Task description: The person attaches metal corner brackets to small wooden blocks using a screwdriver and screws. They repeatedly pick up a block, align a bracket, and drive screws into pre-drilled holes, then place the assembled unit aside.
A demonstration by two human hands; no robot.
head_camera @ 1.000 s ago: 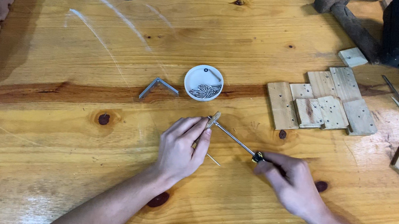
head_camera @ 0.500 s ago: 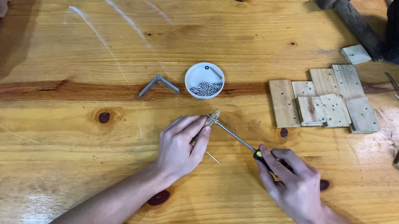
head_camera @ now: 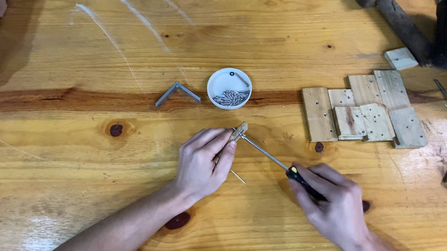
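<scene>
Screwdriver (head_camera: 274,160) gripped by handle in right hand (head_camera: 334,208), tip against small wood piece (head_camera: 239,131) near table (head_camera: 53,177) centre. Wood piece pinched upright under left hand (head_camera: 203,163) fingertips. Behind: wood blocks (head_camera: 366,107), white dish (head_camera: 229,88) of screws, bent metal bracket (head_camera: 177,93).

Left hand (head_camera: 203,163), fingers pinched (palm down), left of the screwdriver (head_camera: 271,159); right hand (head_camera: 332,205) fisted on its handle end, forearms converging.
</scene>
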